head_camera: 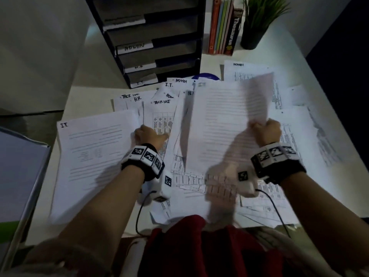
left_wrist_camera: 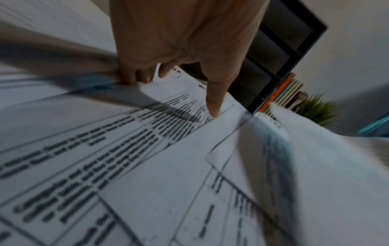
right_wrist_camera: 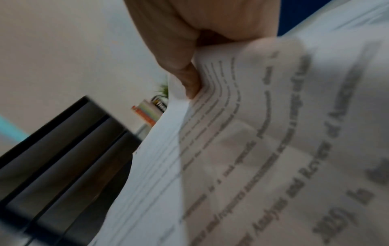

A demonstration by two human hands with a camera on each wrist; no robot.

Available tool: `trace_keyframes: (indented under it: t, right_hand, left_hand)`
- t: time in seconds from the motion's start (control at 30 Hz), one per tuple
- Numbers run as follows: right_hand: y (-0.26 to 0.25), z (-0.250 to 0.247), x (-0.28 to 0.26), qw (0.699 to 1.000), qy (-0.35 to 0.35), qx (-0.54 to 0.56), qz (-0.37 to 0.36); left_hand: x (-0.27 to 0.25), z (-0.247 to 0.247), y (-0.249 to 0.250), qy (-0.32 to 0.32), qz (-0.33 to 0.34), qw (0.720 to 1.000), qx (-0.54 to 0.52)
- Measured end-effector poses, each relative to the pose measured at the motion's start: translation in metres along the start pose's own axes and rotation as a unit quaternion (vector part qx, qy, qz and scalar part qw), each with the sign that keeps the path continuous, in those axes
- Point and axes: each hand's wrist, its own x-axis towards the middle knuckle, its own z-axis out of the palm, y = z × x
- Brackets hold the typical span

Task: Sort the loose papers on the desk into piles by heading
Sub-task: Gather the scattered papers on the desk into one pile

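Observation:
Loose white papers [head_camera: 311,140] cover the desk, with handwritten headings such as I.T., H.R., ADMIN and TASK LIST. My right hand [head_camera: 263,129] [right_wrist_camera: 189,66] pinches the right edge of a printed text sheet [head_camera: 225,116] [right_wrist_camera: 273,133], which is lifted and bent above the heap. My left hand [head_camera: 148,134] [left_wrist_camera: 147,74] is at the right edge of a large sheet headed I.T. [head_camera: 95,156]. Its fingers curl round that sheet's edge [left_wrist_camera: 63,69], and one straight digit touches a tabled sheet [left_wrist_camera: 147,149] below. Both wrist views are blurred.
A black stack of letter trays [head_camera: 151,47] with labels ADMIN, H.R. and I.T. stands at the back. Books [head_camera: 223,27] and a potted plant [head_camera: 255,23] are to its right. A pale box [head_camera: 18,176] sits off the desk's left edge.

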Motion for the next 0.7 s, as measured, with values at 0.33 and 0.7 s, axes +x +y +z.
trace_keyframes:
  t: [0.33,0.7]
  right_hand:
    - [0.019,0.014,0.005,0.989,-0.142,-0.010,-0.049]
    - [-0.014,0.021,-0.015,0.942,-0.180,0.190,-0.212]
  left_hand:
    - [0.004,0.028,0.035,-0.063,0.018,0.996,-0.053]
    - [-0.006,0.031,0.028,-0.055,0.018,0.966,-0.253]
